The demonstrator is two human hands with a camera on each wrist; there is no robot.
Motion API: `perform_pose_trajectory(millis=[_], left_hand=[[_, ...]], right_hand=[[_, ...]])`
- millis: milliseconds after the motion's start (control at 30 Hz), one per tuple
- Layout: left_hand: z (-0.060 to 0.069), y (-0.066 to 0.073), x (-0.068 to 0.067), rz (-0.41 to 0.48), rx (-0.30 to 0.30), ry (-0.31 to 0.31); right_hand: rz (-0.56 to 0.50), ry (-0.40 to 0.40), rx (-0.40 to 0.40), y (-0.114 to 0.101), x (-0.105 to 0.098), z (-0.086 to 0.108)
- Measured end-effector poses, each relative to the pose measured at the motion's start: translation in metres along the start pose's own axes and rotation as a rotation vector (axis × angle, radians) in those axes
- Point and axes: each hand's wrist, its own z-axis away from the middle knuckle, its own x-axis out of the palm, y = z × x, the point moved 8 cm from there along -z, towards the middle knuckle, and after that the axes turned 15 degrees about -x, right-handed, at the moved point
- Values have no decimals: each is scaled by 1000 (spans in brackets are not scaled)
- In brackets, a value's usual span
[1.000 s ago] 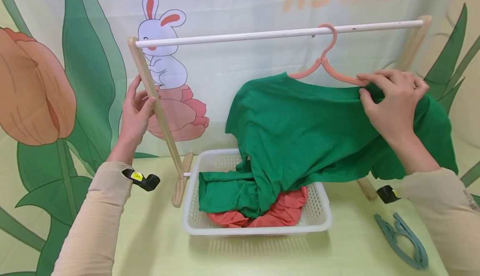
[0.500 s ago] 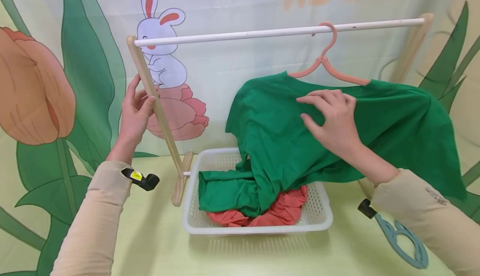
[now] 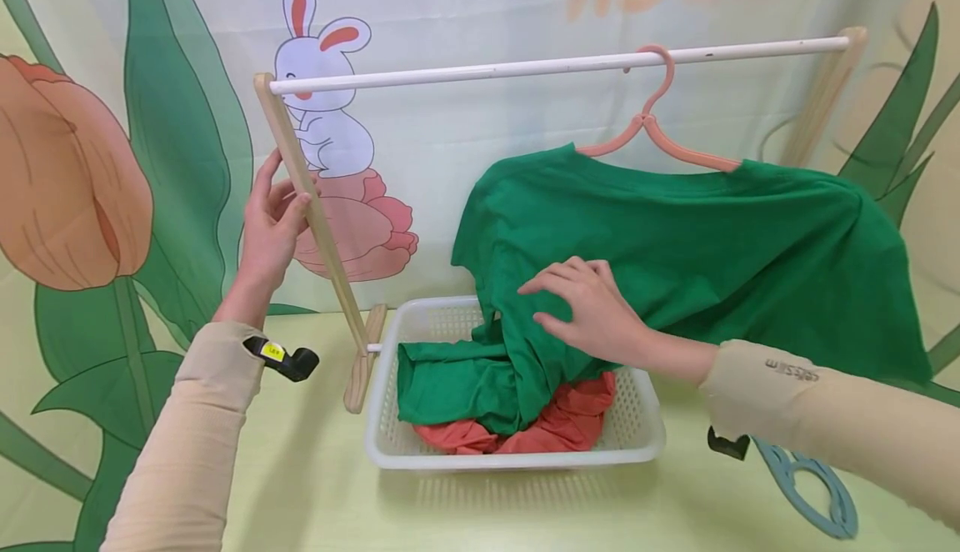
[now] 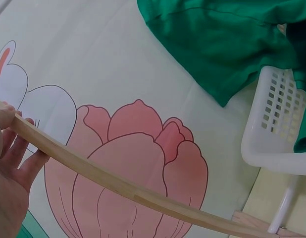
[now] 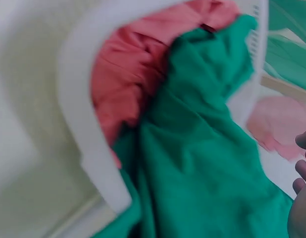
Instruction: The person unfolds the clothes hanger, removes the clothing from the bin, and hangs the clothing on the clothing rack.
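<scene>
Green shirt [image 3: 675,243] hangs on pink hanger [image 3: 682,152] from white rod [image 3: 480,73], one side trailing into basket [image 3: 517,459] over red cloth [image 3: 570,423]. L hand [image 3: 272,231] grips wooden post [image 3: 330,258]; R hand [image 3: 588,306] holds nothing, fingers loosely bent w/ gap to thumb, in front of shirt, can't tell if touching. Fabric prob. light, soft, limp; not fragile, but neck could slip off hanger. Best hold: pinch collar or shoulder nr. hanger, or gather trailing bit.
</scene>
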Motion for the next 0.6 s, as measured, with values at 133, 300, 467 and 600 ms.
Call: perform_pose_trajectory(millis=[133,300,467,600], left_hand=[[0,0,-1,-9,-4,8],[0,-1,-1,2,-12,3],[0,-1,-1,-2,-15,7],[0,-2,-1,-14,-18,10]], right_hand=[[-38,-113,47,-3,25,6],[-97,-210,61,-3,49,10],[-158,-383,14,-4,75,15],[-213,-544,19,-1,95,20]])
